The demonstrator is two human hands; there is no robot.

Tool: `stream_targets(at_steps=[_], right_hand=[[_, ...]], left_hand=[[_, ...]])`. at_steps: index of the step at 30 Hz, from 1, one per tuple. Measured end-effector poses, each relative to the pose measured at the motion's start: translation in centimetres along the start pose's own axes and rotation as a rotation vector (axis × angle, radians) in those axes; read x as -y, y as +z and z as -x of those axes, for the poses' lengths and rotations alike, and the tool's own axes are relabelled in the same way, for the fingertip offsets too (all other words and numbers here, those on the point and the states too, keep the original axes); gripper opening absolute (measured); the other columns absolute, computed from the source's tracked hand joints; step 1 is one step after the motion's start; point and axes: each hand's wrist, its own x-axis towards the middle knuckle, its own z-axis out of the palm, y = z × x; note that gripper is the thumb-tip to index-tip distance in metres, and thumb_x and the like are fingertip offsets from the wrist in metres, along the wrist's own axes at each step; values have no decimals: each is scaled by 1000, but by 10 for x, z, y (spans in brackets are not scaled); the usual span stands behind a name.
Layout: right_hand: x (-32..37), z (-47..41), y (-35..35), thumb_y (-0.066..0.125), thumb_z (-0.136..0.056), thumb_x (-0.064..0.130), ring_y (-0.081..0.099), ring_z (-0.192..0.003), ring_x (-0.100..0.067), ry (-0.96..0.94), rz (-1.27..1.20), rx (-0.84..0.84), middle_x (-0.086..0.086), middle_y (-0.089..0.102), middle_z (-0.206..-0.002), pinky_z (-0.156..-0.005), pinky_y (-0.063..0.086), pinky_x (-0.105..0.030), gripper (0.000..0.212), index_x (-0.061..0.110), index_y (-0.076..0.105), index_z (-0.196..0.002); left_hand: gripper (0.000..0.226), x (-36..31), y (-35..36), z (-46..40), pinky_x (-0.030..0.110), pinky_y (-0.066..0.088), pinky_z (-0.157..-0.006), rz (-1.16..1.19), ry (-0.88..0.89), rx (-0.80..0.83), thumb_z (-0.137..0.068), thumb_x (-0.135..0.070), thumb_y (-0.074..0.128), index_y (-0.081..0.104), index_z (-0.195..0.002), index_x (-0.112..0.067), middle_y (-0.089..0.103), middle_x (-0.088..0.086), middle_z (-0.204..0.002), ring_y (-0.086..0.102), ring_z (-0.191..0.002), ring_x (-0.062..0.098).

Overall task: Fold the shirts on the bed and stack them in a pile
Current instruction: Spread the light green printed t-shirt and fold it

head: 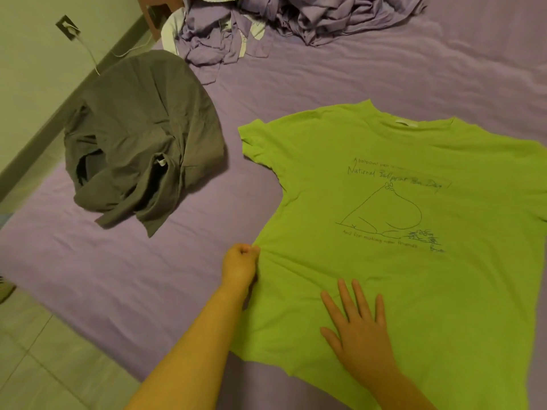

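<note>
A lime green T-shirt (414, 276) with a line drawing and handwriting on its chest lies spread flat, front up, on the purple bed sheet (148, 276). My left hand (239, 264) is curled into a fist and pinches the shirt's left side edge. Flat on the lower front of the shirt rests my right hand (359, 329), fingers straight and spread. A crumpled grey shirt (142, 137) lies unfolded to the left, near the bed's edge.
A rumpled heap of purple bedding (296, 22) lies at the far end of the bed. The tiled floor (44, 350) and a wall with a socket (68, 26) and white cable run along the left. A wooden chair leg (146, 13) stands at the top left.
</note>
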Motion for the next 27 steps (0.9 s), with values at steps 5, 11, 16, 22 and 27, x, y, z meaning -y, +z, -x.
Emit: stream_targets(at_steps=[5, 11, 16, 22, 27], right_hand=[[8, 5, 0, 3, -94, 60, 24, -138, -36, 59, -14, 33, -13, 38, -147, -102, 22, -67, 63, 29, 34, -140], [17, 22, 4, 1, -92, 62, 29, -133, -37, 49, 0, 100, -16, 42, -144, -97, 21, -65, 66, 29, 37, -136], [17, 48, 11, -1, -92, 60, 30, -132, -35, 40, -5, 137, -17, 47, -140, -94, 22, -65, 67, 27, 38, -136], [36, 68, 19, 5, -90, 67, 31, -130, -36, 48, -28, 157, -19, 50, -137, -94, 20, -62, 72, 26, 45, -133], [44, 70, 23, 7, -86, 72, 30, -132, -34, 65, -22, 103, -18, 47, -139, -99, 22, -62, 74, 28, 38, -137]], left_hand=[[11, 13, -14, 2, 31, 39, -64, -230, 158, 125, -92, -16, 59, 58, -84, -9, 55, 3, -79, 49, -76, 15], [38, 56, -32, 40, 24, 25, -47, -362, 112, 380, -83, -31, 72, 45, -58, -21, 36, -6, -53, 31, -50, 7], [37, 72, -55, 59, 34, 24, -58, -270, 112, 106, -93, -28, 58, 36, -65, -18, 38, 0, -61, 39, -70, 18], [30, 70, -51, 73, 31, 39, -67, -312, 56, 293, -79, -37, 74, 56, -86, -15, 56, 0, -77, 52, -76, 19], [15, 95, -63, 74, 37, 43, -69, -177, 94, 264, -88, -18, 65, 61, -90, -4, 59, 11, -80, 53, -79, 22]])
